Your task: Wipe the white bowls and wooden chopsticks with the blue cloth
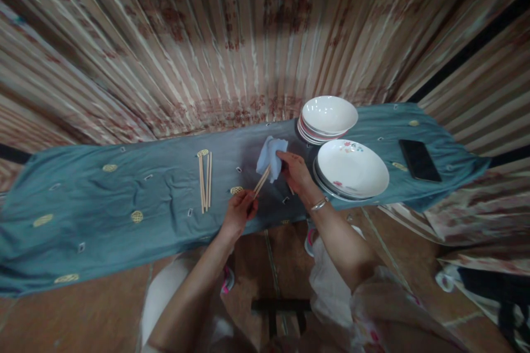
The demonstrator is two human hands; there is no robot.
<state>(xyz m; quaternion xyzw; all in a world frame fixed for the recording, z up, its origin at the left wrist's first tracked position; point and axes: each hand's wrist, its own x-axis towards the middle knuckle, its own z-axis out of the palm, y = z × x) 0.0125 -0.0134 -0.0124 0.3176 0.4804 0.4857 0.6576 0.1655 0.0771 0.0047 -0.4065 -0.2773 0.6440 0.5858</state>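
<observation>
Chopsticks in left hand; right hand grips cloth.

Silver bangle, bare forearms

A home dining spot: stacked bowls, chopsticks, cloth-covered table, curtain behind

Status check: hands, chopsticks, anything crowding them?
Left hand grips chopsticks at the lower end. Right hand pinches a blue cloth around their upper end. Spare chopsticks lie left on the table cover; stacked plates right, apart.
</observation>
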